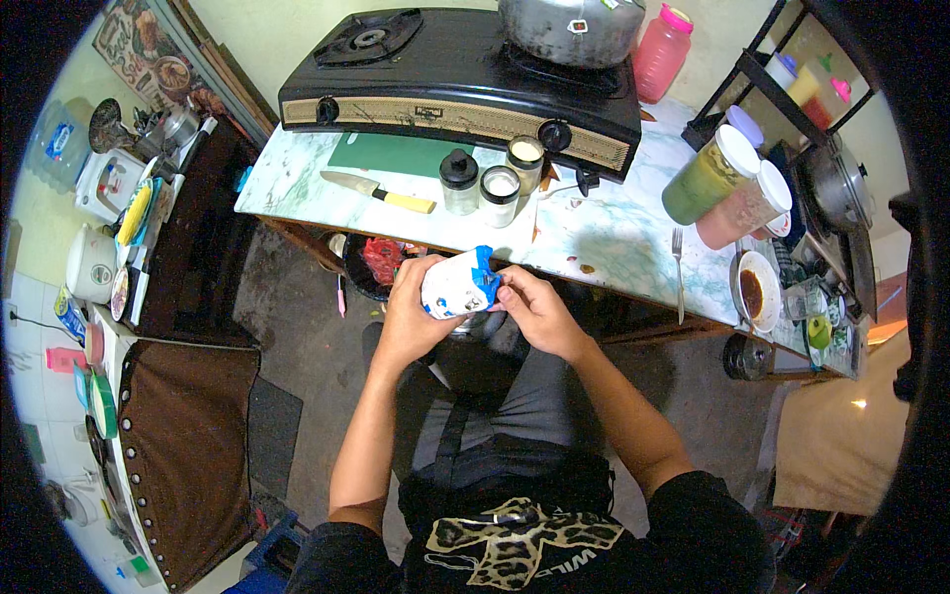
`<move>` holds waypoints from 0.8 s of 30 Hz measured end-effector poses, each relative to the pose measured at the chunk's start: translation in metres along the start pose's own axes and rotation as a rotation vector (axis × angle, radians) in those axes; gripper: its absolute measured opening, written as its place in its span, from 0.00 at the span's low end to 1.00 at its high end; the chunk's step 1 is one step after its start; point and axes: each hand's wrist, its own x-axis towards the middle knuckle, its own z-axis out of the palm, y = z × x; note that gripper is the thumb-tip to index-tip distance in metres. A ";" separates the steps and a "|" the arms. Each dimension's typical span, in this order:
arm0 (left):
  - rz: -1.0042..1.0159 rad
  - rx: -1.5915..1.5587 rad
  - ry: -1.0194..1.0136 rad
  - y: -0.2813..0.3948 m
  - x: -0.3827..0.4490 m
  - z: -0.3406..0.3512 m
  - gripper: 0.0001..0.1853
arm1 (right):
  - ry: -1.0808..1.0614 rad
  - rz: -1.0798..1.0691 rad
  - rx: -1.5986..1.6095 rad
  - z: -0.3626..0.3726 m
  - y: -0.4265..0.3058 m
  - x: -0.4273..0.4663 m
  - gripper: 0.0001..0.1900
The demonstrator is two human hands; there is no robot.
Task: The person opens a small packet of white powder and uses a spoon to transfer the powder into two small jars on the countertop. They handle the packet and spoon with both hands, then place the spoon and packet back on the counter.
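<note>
A white and blue packet [454, 288] is held up before my body, near the table's front edge. My left hand [414, 312] wraps round its left side. The fingers of my right hand [540, 312] pinch its crumpled blue end. Beyond the packet, a glass jar with a black lid [459, 184] stands beside two jars with pale contents, one nearer [499, 194] and one behind [525, 160]. Left of them lies a knife with a pale yellow handle [404, 201], in front of a green board [401, 154].
A black two-burner gas stove [445, 67] bears a large metal pot [571, 33]. To the right are a fork [678, 275], a bowl of brown sauce [752, 289] and tall containers with green [701, 182] and pink contents [738, 211]. Below the table sits a dark basin [360, 276].
</note>
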 end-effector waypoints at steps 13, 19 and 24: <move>-0.122 -0.083 0.084 -0.026 -0.011 -0.001 0.43 | 0.347 -0.358 -0.833 -0.030 -0.084 0.124 0.13; -0.189 -0.115 0.131 -0.021 -0.023 -0.012 0.42 | 0.136 -0.073 -1.071 -0.025 -0.110 0.176 0.16; -0.204 -0.049 0.156 -0.028 -0.040 -0.020 0.45 | 0.219 -0.120 -0.928 -0.041 -0.103 0.187 0.17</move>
